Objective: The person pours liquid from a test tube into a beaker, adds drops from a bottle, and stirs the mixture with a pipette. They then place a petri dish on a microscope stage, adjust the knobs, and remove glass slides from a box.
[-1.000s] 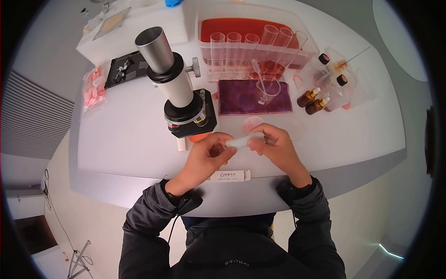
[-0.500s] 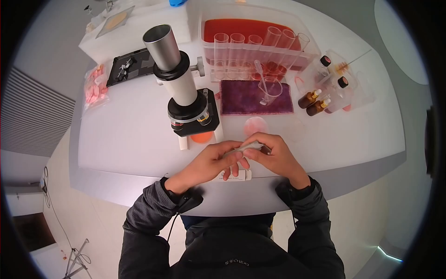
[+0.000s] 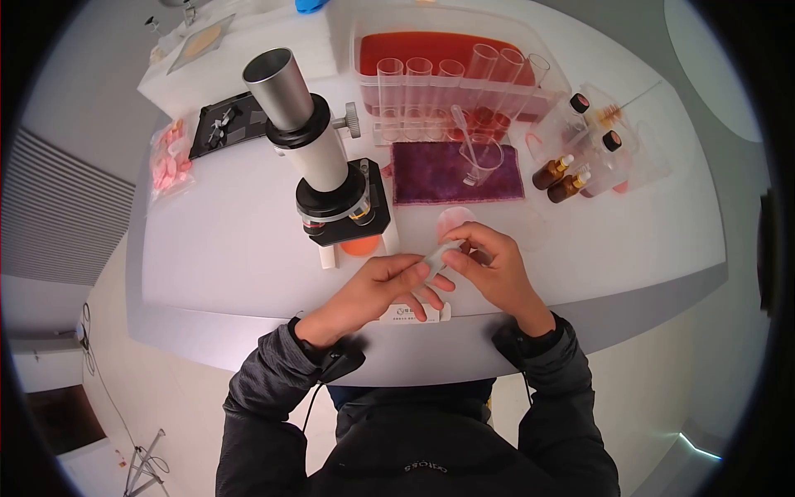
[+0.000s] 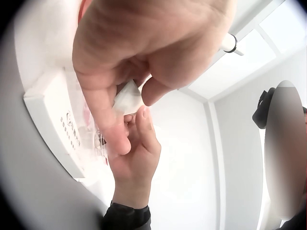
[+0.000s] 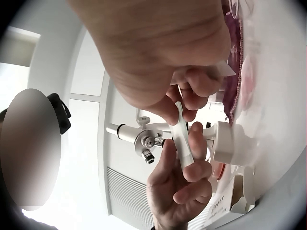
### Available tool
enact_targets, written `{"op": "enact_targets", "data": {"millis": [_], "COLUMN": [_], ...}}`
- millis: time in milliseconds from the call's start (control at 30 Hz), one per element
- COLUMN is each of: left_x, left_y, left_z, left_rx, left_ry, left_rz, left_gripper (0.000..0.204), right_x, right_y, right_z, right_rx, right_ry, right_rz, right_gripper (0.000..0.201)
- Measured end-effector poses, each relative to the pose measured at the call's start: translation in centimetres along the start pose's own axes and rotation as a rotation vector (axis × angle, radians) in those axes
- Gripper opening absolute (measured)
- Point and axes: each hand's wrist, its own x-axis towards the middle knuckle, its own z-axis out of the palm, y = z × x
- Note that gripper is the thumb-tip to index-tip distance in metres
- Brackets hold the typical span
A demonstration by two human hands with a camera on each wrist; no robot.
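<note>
A small pale, whitish folded strip (image 5: 183, 143), thin and layered at its end, is held between the two hands above the table's front part. My left hand (image 3: 377, 290) pinches one end between thumb and forefinger, its other fingers spread below. With thumb and fingertips, my right hand (image 3: 494, 263) grips the other end. In the right wrist view a pale pointed corner (image 5: 226, 70) sticks out beyond the right hand's fingers. Below the hands, near the table edge, lies a small white printed box (image 4: 56, 125), its end flap open in the right wrist view.
A microscope (image 3: 323, 166) stands left of the hands, a pink round disc (image 3: 454, 218) just beyond them. Farther back are a purple mat (image 3: 414, 178) with a beaker (image 3: 494, 170), several test tubes (image 3: 390, 91) and a red-filled tub (image 3: 364, 25). Dropper bottles (image 3: 561, 189) stand right.
The hands came closer together, and the left hand's fingers spread out below the strip. Since half a second ago, the strip has tilted and shows more between the hands.
</note>
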Motion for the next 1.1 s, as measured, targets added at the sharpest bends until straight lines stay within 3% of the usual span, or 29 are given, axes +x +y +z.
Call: {"op": "enact_targets", "data": {"millis": [233,433,833,1100], "left_x": [-0.1,0.0,0.0,0.1], "left_y": [0.1,-0.2,-0.1,-0.5], "left_z": [0.2,0.3,0.4,0.2], "left_rx": [0.038,0.064,0.103,0.137], "left_ry": [0.080,0.130,0.152,0.207], "left_rz": [0.012,0.027,0.079,0.103], "left_gripper": [0.035,0.034,0.031,0.030], "right_x": [0.1,0.0,0.4,0.5], "right_y": [0.5,-0.5,1.0,0.5], "right_z": [0.6,0.8,0.4,0.7], "right_rx": [0.038,0.206,0.165,0.219], "right_ry": [0.033,0.004,0.103,0.077], "right_rz": [-0.011,0.109,0.025,0.043], "right_gripper": [0.025,0.027,0.021,0.022]}}
